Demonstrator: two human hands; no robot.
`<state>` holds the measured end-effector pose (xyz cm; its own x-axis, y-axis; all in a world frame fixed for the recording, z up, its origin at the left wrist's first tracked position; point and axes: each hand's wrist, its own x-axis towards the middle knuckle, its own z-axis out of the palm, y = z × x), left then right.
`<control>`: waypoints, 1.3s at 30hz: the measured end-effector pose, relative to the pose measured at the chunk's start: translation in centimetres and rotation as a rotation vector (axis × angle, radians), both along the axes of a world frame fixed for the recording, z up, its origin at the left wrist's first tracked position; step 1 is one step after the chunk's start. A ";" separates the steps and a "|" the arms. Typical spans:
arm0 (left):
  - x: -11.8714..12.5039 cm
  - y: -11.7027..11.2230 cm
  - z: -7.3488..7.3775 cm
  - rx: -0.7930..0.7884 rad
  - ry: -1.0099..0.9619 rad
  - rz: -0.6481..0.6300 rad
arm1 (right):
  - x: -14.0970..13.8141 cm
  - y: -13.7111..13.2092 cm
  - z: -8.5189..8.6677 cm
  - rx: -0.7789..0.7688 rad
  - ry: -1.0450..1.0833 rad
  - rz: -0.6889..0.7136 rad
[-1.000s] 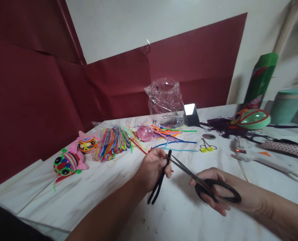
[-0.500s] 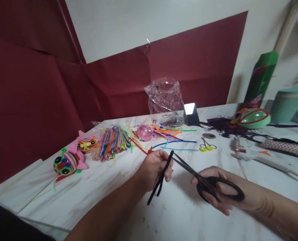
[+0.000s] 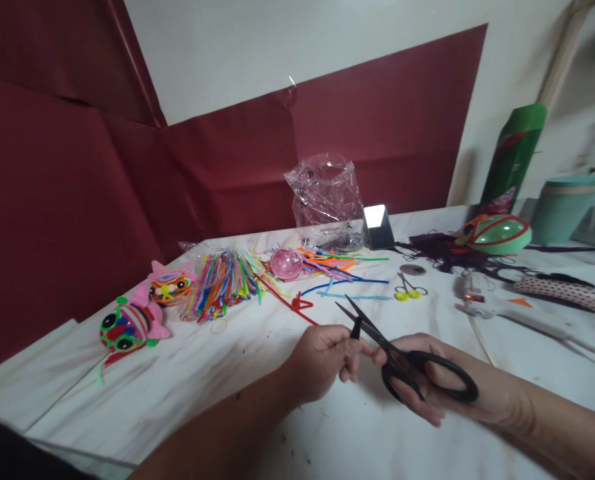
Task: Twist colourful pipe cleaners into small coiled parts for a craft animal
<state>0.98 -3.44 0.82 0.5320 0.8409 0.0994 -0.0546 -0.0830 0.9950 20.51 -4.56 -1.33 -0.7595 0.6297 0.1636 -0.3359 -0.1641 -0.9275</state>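
My left hand is closed in a pinch on a black pipe cleaner; only its short tip shows above the fingers. My right hand grips black-handled scissors, fingers through the loops. The blades point up and left, slightly apart, right beside the pipe cleaner tip. Both hands are close together above the white table cloth.
A heap of coloured pipe cleaners, a pink ball and two stuffed colourful figures lie at the left. Small yellow scissors, a glue gun, a clear plastic bag and a green mask lie further back and right.
My left hand has moved right and down toward the scissors, and the long hanging part of the black pipe cleaner is no longer visible. The scissor blades have shifted beside its tip.
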 end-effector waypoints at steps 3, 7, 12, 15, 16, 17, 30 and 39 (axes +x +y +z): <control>0.1 -0.4 0.4 0.017 0.139 0.037 | -0.6 -0.5 0.1 -0.007 0.021 -0.013; 0.1 -0.7 0.8 0.032 0.157 0.043 | -1.4 -1.5 0.7 0.004 0.027 -0.044; 0.3 -0.9 1.1 0.025 0.105 0.007 | -1.8 -2.1 1.0 0.043 -0.025 -0.167; 0.3 -1.0 1.2 0.019 0.099 0.015 | -1.8 -2.1 0.7 0.091 -0.086 -0.213; 0.3 -1.0 1.2 0.018 0.097 0.025 | -1.8 -2.0 0.6 0.105 -0.107 -0.206; 0.2 -1.0 1.1 0.017 0.098 0.035 | -1.7 -1.9 0.6 0.121 -0.125 -0.190; 0.2 0.4 -0.6 -0.123 -0.161 -0.008 | 1.5 0.4 3.4 0.268 -0.134 -0.494; -0.3 0.9 -0.1 -0.179 -0.174 -0.089 | -0.1 0.5 3.0 0.220 -0.437 -0.574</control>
<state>0.70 -2.59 0.71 0.5929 0.8037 0.0499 -0.2258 0.1065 0.9683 20.41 -4.05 1.64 -0.3460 0.9339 0.0904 0.0930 0.1300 -0.9871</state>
